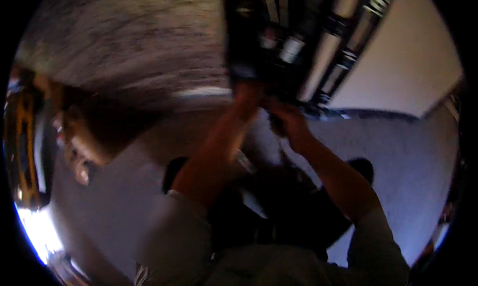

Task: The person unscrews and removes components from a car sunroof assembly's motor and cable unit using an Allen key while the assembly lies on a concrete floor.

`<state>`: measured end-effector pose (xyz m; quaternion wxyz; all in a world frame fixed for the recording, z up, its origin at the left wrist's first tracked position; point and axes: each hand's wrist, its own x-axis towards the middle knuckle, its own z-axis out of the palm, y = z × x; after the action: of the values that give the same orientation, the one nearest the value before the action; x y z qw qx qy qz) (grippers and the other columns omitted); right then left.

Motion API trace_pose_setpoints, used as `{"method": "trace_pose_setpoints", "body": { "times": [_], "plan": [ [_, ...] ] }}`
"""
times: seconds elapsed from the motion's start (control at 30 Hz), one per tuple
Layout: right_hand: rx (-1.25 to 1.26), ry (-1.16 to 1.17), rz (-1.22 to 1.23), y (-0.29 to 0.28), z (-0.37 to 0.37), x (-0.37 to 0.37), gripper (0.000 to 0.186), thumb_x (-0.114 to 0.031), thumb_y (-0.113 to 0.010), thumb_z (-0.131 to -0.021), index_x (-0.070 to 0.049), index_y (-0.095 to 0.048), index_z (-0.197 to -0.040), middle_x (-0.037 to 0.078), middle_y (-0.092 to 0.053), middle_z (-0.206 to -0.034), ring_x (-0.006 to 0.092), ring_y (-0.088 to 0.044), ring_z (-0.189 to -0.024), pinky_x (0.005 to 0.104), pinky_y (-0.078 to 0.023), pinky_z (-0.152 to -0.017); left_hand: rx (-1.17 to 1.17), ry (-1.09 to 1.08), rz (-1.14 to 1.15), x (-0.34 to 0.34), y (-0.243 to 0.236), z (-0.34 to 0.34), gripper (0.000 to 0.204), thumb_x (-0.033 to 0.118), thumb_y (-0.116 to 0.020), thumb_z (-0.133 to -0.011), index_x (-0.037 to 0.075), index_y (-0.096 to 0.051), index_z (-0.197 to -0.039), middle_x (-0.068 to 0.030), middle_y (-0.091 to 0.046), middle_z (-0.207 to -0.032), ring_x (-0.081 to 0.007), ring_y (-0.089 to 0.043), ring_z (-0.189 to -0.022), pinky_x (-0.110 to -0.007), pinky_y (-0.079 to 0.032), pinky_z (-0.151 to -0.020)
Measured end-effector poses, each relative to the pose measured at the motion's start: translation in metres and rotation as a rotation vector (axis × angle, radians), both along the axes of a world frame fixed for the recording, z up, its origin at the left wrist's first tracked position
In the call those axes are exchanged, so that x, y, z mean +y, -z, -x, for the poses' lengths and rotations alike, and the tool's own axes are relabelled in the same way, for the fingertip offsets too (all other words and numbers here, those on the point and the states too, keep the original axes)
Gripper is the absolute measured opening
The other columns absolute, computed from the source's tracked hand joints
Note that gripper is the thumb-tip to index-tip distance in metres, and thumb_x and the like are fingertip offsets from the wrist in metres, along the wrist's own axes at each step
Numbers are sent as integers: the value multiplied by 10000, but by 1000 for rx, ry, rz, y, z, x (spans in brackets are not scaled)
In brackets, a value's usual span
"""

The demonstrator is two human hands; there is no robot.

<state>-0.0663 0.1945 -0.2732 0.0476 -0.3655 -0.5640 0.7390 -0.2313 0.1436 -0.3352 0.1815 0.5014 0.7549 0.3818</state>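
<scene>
My two arms reach forward, and both hands meet low at a tall dark opening (pixel 259 42) with dim, blurred items inside. My left hand (pixel 247 94) is at its lower edge, smeared and in deep shadow, so its fingers do not show clearly. Close by on the right, my right hand (pixel 290 120) has its fingers bent inward toward the left one. Something dark (pixel 277 125) shows below the right hand; its kind cannot be made out. Whether either hand grips anything is hidden by shadow and blur.
Pale strips with black bands (pixel 323 62) border the opening, beside a large cream panel (pixel 403 57). A rough brown-grey surface (pixel 134 42) fills the upper left. Further left are a brown, box-like object (pixel 94 136) and a yellow-and-black frame (pixel 25 141). Grey floor (pixel 104 201) lies below.
</scene>
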Motion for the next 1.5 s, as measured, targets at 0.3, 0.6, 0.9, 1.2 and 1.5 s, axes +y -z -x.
{"method": "trace_pose_setpoints", "body": {
  "times": [0.3,0.6,0.9,1.2,1.5],
  "plan": [
    [197,46,140,28,-4,8,170,-294,-620,-900,-141,-586,-834,-65,-421,-612,52,-346,-502,233,-290,-420,-384,-345,-464,27,-2,-21,301,140,-492,-890,30,-614,-1142,-186,-588,-1180,-270,-559,-1044,-403,-447,-910],
    [23,-262,-515,8,-4,16,263,-258,-588,-906,-27,-617,-1028,61,-597,-853,158,-529,-691,290,-447,-631,539,-251,50,76,78,-18,294,92,-506,-839,16,-637,-1091,-158,-623,-1111,-315,-605,-981,-413,-491,-860],
    [298,-106,-118,47,-11,28,209,-125,-536,-904,-7,-596,-1066,75,-590,-906,173,-538,-733,278,-444,-647,606,-110,191,82,70,-12,286,161,-512,-864,34,-644,-1085,-164,-632,-1070,-301,-606,-967,-414,-488,-826],
    [74,-121,-762,50,-9,41,392,-146,-675,-806,6,-602,-1160,134,-644,-1092,271,-599,-1007,368,-465,-905,422,-32,201,63,26,-20,286,271,-514,-906,63,-665,-1030,-129,-659,-949,-248,-630,-851,-370,-506,-721],
    [215,27,766,6,-9,18,233,-217,-635,-863,-79,-564,-1037,57,-546,-696,169,-506,-571,311,-413,-516,-331,-82,64,12,6,-1,287,309,-618,-865,83,-666,-1036,-83,-673,-854,-187,-629,-697,-322,-493,-619]
  ]
}}
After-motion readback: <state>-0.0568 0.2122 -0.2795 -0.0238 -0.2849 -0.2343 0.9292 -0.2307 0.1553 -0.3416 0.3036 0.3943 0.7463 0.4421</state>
